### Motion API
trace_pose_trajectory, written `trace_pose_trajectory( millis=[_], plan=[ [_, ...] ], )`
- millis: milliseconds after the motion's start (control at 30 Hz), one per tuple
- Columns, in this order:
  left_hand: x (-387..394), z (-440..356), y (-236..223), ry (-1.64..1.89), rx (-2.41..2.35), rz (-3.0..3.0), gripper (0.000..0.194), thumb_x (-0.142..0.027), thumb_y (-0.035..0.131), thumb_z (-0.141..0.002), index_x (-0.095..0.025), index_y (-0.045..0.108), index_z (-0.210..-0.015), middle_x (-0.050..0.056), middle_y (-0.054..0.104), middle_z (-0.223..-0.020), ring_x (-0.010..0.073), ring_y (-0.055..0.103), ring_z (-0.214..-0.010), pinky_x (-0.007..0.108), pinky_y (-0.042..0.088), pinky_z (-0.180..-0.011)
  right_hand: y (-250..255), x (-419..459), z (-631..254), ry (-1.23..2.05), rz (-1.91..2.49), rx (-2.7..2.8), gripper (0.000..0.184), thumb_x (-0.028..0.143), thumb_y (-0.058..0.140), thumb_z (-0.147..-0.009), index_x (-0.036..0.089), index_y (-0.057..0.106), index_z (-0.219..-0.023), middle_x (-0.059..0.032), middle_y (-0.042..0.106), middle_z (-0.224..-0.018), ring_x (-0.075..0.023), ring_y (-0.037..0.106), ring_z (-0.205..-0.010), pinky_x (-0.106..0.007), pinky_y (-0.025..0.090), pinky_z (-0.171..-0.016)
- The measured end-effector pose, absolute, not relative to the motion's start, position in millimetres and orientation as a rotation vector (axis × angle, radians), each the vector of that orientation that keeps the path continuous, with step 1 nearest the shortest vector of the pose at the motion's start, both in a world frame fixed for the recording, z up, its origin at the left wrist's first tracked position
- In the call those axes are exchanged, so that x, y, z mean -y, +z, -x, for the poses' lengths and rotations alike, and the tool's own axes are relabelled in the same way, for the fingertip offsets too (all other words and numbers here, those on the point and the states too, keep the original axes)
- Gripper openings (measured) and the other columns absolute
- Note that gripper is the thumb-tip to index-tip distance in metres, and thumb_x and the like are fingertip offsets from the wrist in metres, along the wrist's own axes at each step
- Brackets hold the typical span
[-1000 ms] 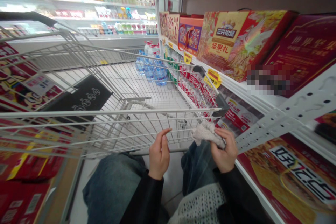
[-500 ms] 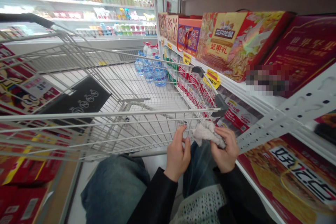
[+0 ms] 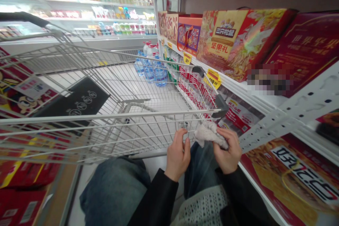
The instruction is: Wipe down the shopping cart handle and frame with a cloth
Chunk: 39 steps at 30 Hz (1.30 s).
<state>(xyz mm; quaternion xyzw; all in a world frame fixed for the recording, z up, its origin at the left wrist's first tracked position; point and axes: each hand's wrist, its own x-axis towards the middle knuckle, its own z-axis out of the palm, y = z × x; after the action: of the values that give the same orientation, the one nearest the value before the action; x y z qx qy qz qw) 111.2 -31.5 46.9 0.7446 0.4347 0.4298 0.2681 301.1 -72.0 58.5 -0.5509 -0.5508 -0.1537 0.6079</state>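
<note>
Crumpled cloth (image 3: 206,134) is poking out of the person's right hand (image 3: 228,153), which is pinching its near end between thumb and fingers; the bunched part is protruding past the fingertips toward the left hand (image 3: 177,156). From where I'm standing, that left hand is hovering just beside the loose end, fingers half curled, thumb apart, gripping nothing that I can see. The cloth is hanging just below the dark corner piece (image 3: 221,107) of a shopping cart (image 3: 159,114); whether it's touching the wires, I can't tell. Nearby, a red-and-gold gift box (image 3: 238,42) is standing on a white shelf (image 3: 272,103).
</note>
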Motion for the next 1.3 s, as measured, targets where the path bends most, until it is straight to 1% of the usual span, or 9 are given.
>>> trace_pose_trajectory(
  millis=[133,367,533,667,800,900,1000,1100,1300],
  plan=[
    [31.8,-110.5,47.7,1.150,-1.160,-1.975,0.031,-0.033,0.039,-0.107,-0.025,0.051,-0.135,0.010,0.059,-0.139,0.0185,0.066,-0.109,0.034,0.052,-0.099,65.9,67.7,-300.1,-0.390,1.250,1.237,0.034,0.006,0.071,-0.081,0.025,0.071,-0.109,-0.0066,0.075,-0.107,-0.0270,0.071,-0.103,-0.049,0.057,-0.094],
    [33.9,-108.6,47.9,1.149,-1.149,-1.954,0.031,-0.034,0.038,-0.108,-0.025,0.054,-0.132,0.010,0.059,-0.140,0.0182,0.066,-0.109,0.035,0.052,-0.101,48.8,71.2,-301.3,-0.350,1.289,1.262,0.032,0.007,0.068,-0.081,0.023,0.071,-0.108,-0.0070,0.075,-0.106,-0.0269,0.072,-0.102,-0.049,0.058,-0.093],
    [32.8,-106.9,44.5,1.172,-1.170,-1.988,0.029,-0.032,0.039,-0.107,-0.027,0.055,-0.131,0.008,0.059,-0.142,0.0171,0.067,-0.110,0.033,0.053,-0.099,63.1,70.0,-300.8,-0.389,1.262,1.208,0.032,0.008,0.072,-0.081,0.025,0.072,-0.107,-0.0065,0.075,-0.106,-0.0272,0.072,-0.101,-0.050,0.057,-0.094],
    [32.2,-107.2,43.5,1.175,-1.168,-1.983,0.028,-0.032,0.040,-0.107,-0.027,0.055,-0.130,0.008,0.059,-0.143,0.0162,0.067,-0.111,0.032,0.053,-0.098,62.4,68.7,-300.5,-0.345,1.293,1.196,0.032,0.009,0.069,-0.080,0.024,0.071,-0.108,-0.0067,0.074,-0.107,-0.0271,0.072,-0.103,-0.050,0.058,-0.095],
    [32.4,-107.8,43.8,1.165,-1.168,-1.971,0.028,-0.033,0.038,-0.108,-0.026,0.055,-0.129,0.009,0.058,-0.144,0.0171,0.065,-0.118,0.033,0.052,-0.100,49.6,71.3,-301.2,-0.297,1.321,1.214,0.030,0.010,0.067,-0.080,0.023,0.071,-0.107,-0.0066,0.074,-0.106,-0.0262,0.072,-0.101,-0.048,0.058,-0.092],
    [32.8,-107.8,44.2,1.158,-1.163,-1.962,0.029,-0.033,0.038,-0.108,-0.025,0.055,-0.129,0.010,0.058,-0.144,0.0189,0.063,-0.125,0.035,0.051,-0.105,50.3,71.9,-302.2,-0.319,1.310,1.203,0.029,0.011,0.070,-0.081,0.023,0.072,-0.107,-0.0068,0.075,-0.106,-0.0268,0.072,-0.101,-0.050,0.058,-0.094],
    [32.8,-107.5,45.0,1.157,-1.154,-1.957,0.029,-0.033,0.039,-0.108,-0.025,0.056,-0.129,0.010,0.058,-0.143,0.0195,0.062,-0.127,0.036,0.051,-0.106,59.8,69.6,-301.9,-0.359,1.288,1.180,0.029,0.011,0.071,-0.081,0.024,0.072,-0.107,-0.0066,0.075,-0.105,-0.0272,0.072,-0.102,-0.050,0.058,-0.094],
    [32.6,-107.2,45.9,1.159,-1.154,-1.964,0.029,-0.033,0.038,-0.107,-0.025,0.056,-0.129,0.011,0.059,-0.143,0.0193,0.062,-0.127,0.035,0.052,-0.103,65.0,66.9,-300.5,-0.371,1.281,1.165,0.028,0.011,0.069,-0.081,0.025,0.071,-0.106,-0.0064,0.075,-0.105,-0.0270,0.072,-0.102,-0.050,0.058,-0.093],
    [32.4,-107.5,45.9,1.164,-1.150,-1.984,0.028,-0.031,0.038,-0.107,-0.025,0.056,-0.128,0.010,0.058,-0.143,0.0187,0.060,-0.132,0.034,0.052,-0.105,47.5,69.1,-300.2,-0.334,1.296,1.173,0.028,0.011,0.070,-0.081,0.023,0.071,-0.106,-0.0067,0.074,-0.105,-0.0266,0.072,-0.101,-0.050,0.058,-0.093]
  ],
)
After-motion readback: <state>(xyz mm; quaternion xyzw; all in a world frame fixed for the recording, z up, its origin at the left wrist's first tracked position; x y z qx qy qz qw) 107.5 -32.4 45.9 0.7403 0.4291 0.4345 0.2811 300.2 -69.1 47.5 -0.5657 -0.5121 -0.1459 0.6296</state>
